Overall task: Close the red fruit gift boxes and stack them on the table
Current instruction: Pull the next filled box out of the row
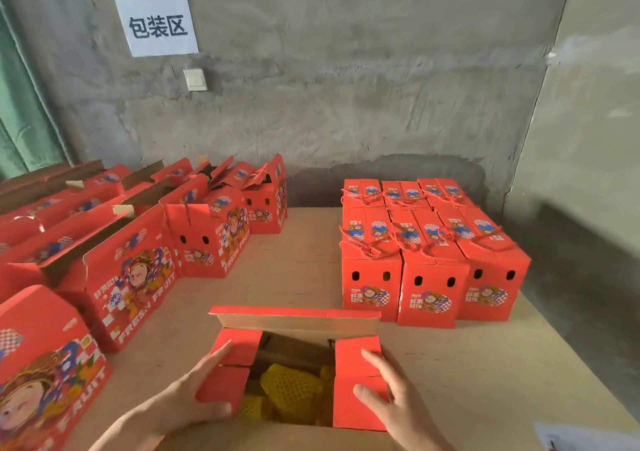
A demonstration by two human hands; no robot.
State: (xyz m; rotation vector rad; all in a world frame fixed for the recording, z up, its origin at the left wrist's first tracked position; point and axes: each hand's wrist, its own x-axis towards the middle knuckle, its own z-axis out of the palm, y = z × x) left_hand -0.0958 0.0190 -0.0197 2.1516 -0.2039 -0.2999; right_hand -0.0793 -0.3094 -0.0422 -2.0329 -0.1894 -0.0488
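- A head-worn camera looks down at a wooden table (311, 260) set against a bare concrete wall.
- Nearest the viewer, at the table's front edge, stands an open red gift box (294, 324); its long back flap stands upright, showing brown cardboard inside.
- Inside the box lies fruit in yellow foam netting (287, 388), visible through the gap between the two side flaps.
- The left hand (194, 391) lies against the left side flap (235, 357) — fingers straight and pressed together along its outer edge, thumb at the flap's near corner.
- The right hand (391, 391) rests flat on the right side flap (353, 412), fingers straight, thumb spread away from them.
- Both side flaps are folded in over the opening, apart from each other.
- At the right, further back, a block of closed red boxes (433, 277) stands tightly side by side — red rope handles lie on their tops.
- Along the left runs a row of open red boxes (138, 267) printed "FRESH FRUIT", flaps up.
- On the wall hang a white paper sign (157, 24) with black characters and, below it, a light switch (195, 79).
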